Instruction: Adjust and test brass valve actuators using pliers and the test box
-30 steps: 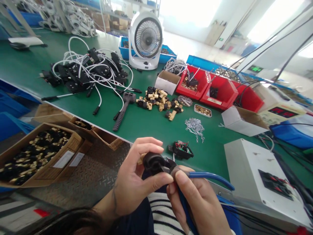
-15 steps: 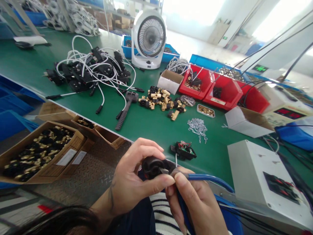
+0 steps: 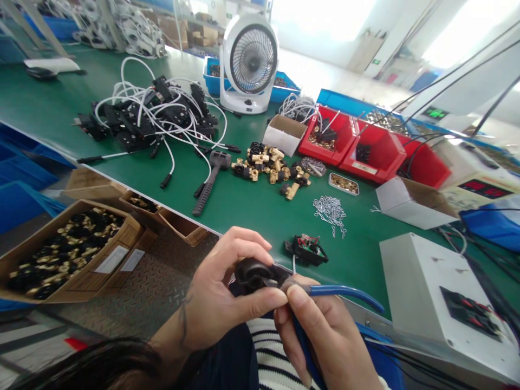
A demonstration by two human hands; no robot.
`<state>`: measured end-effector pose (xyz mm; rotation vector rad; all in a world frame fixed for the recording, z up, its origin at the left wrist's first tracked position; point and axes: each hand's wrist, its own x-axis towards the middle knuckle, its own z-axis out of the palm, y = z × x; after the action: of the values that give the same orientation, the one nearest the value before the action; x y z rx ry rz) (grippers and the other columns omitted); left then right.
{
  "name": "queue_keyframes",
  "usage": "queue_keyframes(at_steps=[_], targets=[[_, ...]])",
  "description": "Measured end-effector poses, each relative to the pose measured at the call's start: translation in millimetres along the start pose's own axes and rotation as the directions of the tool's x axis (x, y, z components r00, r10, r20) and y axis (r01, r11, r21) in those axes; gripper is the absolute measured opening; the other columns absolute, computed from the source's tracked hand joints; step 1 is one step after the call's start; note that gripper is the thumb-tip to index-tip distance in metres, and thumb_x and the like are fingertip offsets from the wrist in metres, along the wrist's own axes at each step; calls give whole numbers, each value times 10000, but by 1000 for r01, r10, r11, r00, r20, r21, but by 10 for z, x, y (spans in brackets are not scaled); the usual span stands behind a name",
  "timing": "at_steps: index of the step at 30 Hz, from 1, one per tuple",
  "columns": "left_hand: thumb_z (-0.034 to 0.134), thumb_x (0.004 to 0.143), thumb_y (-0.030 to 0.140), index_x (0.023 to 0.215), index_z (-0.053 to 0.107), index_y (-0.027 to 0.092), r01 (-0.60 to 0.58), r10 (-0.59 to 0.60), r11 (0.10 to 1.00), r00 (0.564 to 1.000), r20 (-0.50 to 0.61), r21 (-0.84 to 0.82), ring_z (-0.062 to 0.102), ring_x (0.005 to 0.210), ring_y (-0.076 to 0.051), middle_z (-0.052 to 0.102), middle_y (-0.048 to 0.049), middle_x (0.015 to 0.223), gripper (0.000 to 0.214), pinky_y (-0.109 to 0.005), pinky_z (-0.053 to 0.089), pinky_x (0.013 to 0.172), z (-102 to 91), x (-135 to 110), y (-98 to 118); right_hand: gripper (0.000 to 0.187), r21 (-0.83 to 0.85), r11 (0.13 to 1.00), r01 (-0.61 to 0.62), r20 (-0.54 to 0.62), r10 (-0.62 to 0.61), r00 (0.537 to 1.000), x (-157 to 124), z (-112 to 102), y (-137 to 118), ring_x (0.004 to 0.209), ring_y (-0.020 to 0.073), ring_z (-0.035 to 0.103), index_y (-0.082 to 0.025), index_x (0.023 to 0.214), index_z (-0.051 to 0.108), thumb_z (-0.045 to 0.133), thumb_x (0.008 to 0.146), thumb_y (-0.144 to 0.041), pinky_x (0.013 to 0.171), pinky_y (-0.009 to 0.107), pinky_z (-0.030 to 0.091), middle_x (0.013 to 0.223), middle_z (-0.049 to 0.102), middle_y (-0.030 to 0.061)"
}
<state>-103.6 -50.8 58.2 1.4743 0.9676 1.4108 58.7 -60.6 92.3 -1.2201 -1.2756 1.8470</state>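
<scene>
The fingers of your left hand (image 3: 221, 303) are curled over a round black fitting (image 3: 249, 274), with the thumb along its lower side. The fingers of your right hand (image 3: 327, 322) grip a pair of pliers (image 3: 345, 292) with blue handles, one handle pointing toward the desk's right side and the other running down past your palm. The pliers' tips are at the hollow face of the fitting; you can't tell from here whether they bite on anything. You have both hands and the fitting at the desk's near edge, in front of your striped top (image 3: 272, 355).

Just beyond your right hand, close to that edge of the green desk (image 3: 260, 216), lies an open black housing (image 3: 307, 249) with a circuit board and red wires showing, a white cable coming off it toward you. Further in, you have a loose heap of wire clips (image 3: 330, 213), a small tray (image 3: 343, 184) of brass-coloured bits, and a pile of brass and black fittings (image 3: 276, 166). A dark hammer (image 3: 209, 189) lies left of that pile, its handle end near the near edge.

Toward the far edge stand a white fan (image 3: 252, 65) and, right of it, red bins (image 3: 371, 157). A grey box (image 3: 430, 303) sits at your right.
</scene>
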Motion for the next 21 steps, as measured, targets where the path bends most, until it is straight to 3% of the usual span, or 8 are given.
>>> queue_keyframes(at_steps=[7,13,16,18,21], targets=[[749,812,342,905,626,248,48,-46,997,998,-30,59,574,915,-114,591,22,972,180,-198,447,817,4,2,16,472,40,998,52,-59,-49,997,44,22,98,297,38,319,-188,717,525,491,897,-623,358,161,245,372,448,-77],[753,805,385,914,631,248,62,-62,998,996,-58,8,553,989,-138,573,3,1045,213,-222,438,866,15,1,-41,472,40,999,36,14,-37,999,73,-27,51,288,40,317,-178,701,550,473,919,-590,352,161,247,358,442,-74],[758,791,435,993,626,248,160,-171,965,984,-39,-208,566,931,-136,562,-7,1050,305,-226,469,806,28,0,-61,482,-48,994,99,-190,-106,976,66,-154,-12,317,48,370,-176,727,571,472,911,-611,363,157,278,393,470,-65],[760,799,407,1133,597,263,243,-246,895,968,42,-373,582,847,-117,575,-4,1002,398,-217,492,756,46,7,-54,481,-170,978,121,-347,-175,921,63,-316,-28,339,55,407,-180,738,576,489,896,-626,367,159,302,423,491,-58],[713,862,293,1234,566,255,306,-298,838,950,92,-452,599,783,-92,607,9,881,402,-193,515,742,74,29,-19,478,-336,941,48,-528,-230,817,68,-657,16,350,70,417,-192,741,569,510,863,-651,359,175,316,448,494,-59]])
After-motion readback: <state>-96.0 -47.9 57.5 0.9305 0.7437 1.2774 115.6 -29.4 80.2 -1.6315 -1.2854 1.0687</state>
